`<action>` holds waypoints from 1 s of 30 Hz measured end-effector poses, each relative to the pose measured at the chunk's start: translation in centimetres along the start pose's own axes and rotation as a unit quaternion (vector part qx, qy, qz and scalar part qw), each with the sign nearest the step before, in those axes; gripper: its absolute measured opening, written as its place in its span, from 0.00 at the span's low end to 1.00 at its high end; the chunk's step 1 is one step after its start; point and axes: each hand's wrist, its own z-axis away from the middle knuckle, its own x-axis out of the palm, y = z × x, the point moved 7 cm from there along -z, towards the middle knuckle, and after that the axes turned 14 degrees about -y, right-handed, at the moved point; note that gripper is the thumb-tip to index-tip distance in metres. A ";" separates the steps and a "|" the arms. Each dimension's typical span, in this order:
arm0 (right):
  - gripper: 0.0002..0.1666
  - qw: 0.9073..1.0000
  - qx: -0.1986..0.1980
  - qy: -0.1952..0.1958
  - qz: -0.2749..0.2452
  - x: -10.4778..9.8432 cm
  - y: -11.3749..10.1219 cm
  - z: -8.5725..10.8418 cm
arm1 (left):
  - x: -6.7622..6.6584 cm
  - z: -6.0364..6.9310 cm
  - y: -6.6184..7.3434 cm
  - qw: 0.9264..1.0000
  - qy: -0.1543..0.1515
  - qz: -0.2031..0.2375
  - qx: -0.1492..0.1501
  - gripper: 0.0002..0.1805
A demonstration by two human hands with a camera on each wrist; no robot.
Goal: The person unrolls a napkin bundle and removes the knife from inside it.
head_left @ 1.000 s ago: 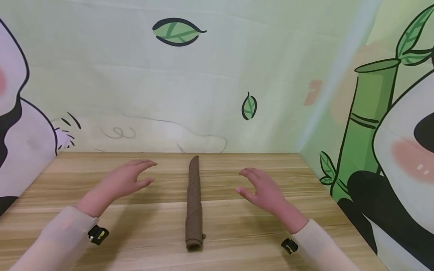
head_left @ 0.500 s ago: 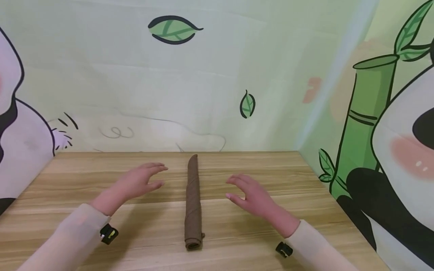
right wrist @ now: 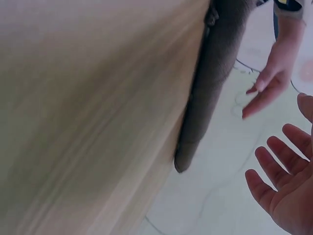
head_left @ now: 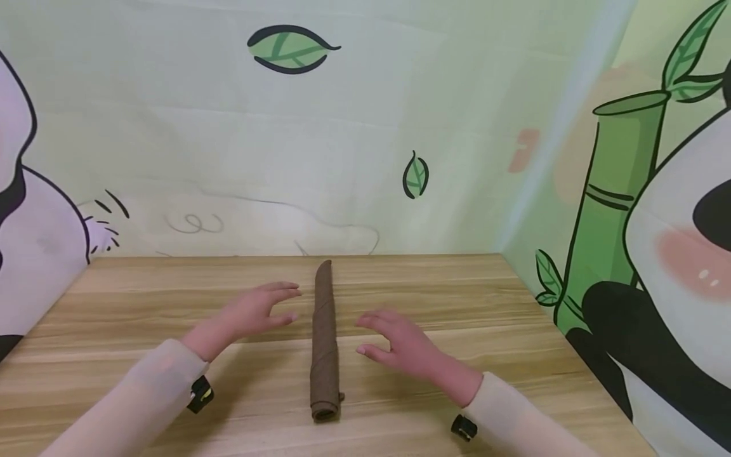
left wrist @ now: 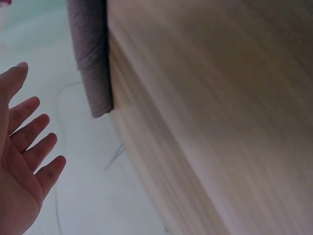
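A rolled-up brown cloth (head_left: 324, 343) lies lengthwise in the middle of the table, its narrow end pointing to the back wall. The near end shows a coiled opening, with a small knob-like bit sticking out at its right side. My left hand (head_left: 254, 314) hovers just left of the roll, fingers extended and thumb apart. On the other side hovers my right hand (head_left: 402, 346), its fingers slightly bent and pointing at the roll. Neither touches the cloth (left wrist: 90, 58); the right wrist view also shows a gap between it and my right hand (right wrist: 291, 191).
The wood-grain table (head_left: 457, 279) meets a pale green wall sheet (head_left: 188, 127) at the back. Printed pandas and a bamboo stalk (head_left: 613, 190) decorate the sides. Each wrist wears a small black device (head_left: 200, 394) under a light sleeve (head_left: 131, 393).
Both hands have moved inward toward the cloth from either side, the right also coming slightly nearer. The roll stays where it was on the table.
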 end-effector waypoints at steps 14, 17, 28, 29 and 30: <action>0.32 0.988 0.015 -0.150 -0.045 4.0 -1.5 -1.5 | 3.5 -2.3 1.3 0.996 -0.066 -0.009 0.055 0.32; 0.34 0.984 0.018 -0.170 -0.042 4.7 -1.7 -1.8 | 3.7 -2.6 1.5 0.996 -0.069 -0.018 0.052 0.31; 0.27 0.981 0.024 -0.160 -0.107 6.0 -1.0 -3.5 | 4.2 -3.7 1.1 0.996 -0.080 -0.026 0.035 0.31; 0.25 0.981 0.024 -0.154 -0.120 6.0 -0.8 -3.7 | 4.2 -3.7 1.2 0.996 -0.080 -0.028 0.034 0.31; 0.24 0.980 0.025 -0.150 -0.132 6.0 -0.6 -3.9 | 4.2 -3.8 1.2 0.996 -0.078 -0.030 0.034 0.31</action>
